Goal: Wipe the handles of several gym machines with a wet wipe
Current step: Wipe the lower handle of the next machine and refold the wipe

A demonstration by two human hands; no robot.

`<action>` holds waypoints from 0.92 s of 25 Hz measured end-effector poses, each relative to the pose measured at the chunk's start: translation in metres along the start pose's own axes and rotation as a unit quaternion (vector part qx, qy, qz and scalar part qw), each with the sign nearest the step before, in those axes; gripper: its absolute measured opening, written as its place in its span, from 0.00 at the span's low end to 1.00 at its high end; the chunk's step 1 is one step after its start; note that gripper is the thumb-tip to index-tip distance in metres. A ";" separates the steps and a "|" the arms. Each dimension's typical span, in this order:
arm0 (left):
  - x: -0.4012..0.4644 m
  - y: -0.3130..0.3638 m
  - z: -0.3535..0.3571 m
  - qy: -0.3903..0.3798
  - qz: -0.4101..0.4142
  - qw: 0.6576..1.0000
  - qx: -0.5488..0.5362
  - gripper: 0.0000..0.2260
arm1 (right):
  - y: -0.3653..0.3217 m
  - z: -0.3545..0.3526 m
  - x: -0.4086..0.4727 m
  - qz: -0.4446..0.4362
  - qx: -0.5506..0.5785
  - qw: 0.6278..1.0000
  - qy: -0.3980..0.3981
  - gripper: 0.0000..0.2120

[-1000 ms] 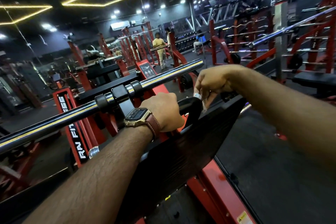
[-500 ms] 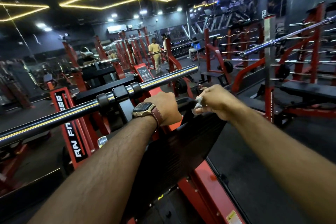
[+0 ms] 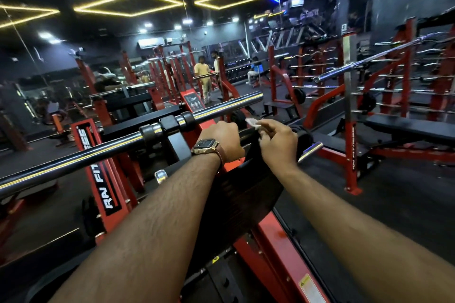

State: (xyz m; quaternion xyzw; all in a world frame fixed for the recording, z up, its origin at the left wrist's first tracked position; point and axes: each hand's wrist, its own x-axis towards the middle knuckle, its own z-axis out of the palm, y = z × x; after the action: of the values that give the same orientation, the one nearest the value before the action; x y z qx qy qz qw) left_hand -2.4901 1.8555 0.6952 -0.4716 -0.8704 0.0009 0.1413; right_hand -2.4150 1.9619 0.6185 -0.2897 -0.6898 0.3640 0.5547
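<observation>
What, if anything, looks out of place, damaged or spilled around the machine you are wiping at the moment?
Nothing stands out. The right hand pinches the white wet wipe above the black handle, the left hand grips the machine beside it, and the long barbell sits level in its holder. No spill or breakage shows, though the room is dim.

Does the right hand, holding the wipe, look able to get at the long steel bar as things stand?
Probably yes: the right hand pinches the wipe just below the steel bar, nothing between them.
</observation>
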 end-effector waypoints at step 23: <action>-0.036 -0.041 0.020 0.069 0.021 0.994 0.077 0.07 | -0.005 0.008 0.003 0.043 -0.015 0.999 0.024 0.16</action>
State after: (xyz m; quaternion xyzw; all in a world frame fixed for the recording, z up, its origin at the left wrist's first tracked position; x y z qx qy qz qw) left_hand -2.5101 1.8064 0.6723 -0.4766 -0.8458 0.0386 0.2366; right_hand -2.4229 1.9596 0.6235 -0.3358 -0.6685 0.3704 0.5506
